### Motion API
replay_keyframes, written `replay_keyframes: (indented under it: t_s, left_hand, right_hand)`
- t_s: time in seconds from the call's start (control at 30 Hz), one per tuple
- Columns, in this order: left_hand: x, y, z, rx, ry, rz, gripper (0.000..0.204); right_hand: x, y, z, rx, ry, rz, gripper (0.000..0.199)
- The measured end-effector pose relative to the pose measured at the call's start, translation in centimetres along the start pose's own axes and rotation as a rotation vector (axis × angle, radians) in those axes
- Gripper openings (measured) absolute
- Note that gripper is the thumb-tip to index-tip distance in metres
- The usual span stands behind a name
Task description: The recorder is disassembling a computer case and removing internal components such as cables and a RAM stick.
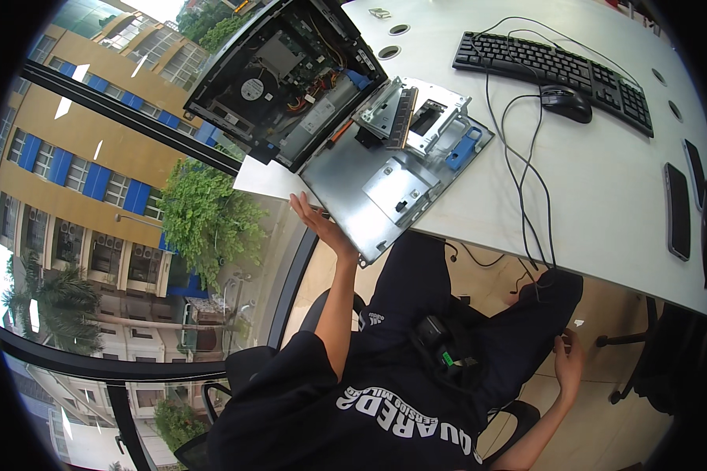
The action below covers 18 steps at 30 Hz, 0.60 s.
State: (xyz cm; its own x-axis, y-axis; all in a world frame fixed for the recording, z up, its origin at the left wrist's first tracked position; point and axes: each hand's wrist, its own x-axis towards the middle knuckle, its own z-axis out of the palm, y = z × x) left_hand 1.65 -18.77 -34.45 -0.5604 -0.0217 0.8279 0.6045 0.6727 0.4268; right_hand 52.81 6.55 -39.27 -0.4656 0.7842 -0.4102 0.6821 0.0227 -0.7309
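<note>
Left hand (322, 226), fingers spread flat, touches the metal panel (385, 196) overhanging the table (605, 196) edge; right hand (569, 357), loosely open, hangs free at four o'clock.

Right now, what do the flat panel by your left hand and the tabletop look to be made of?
The flat panel, touched at its edge by the left hand, looks like bare sheet metal: dull grey, stamped and folded edges. The tabletop seems a smooth white laminate, matte; its core is hidden.
</note>
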Motion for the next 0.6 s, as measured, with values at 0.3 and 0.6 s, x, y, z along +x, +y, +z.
replay_keyframes:
  t_s: [0.3, 0.6]
  left_hand:
    - [-0.09, -0.48, 0.15, -0.005, -0.009, -0.026, 0.058]
    - [-0.05, 0.05, -0.04, 0.001, -0.029, -0.07, 0.064]
  right_hand:
    - [-0.12, -0.54, -0.09, -0.005, 0.006, 0.002, 0.041]
    - [0.0, -0.37, -0.11, -0.002, -0.005, 0.008, 0.042]
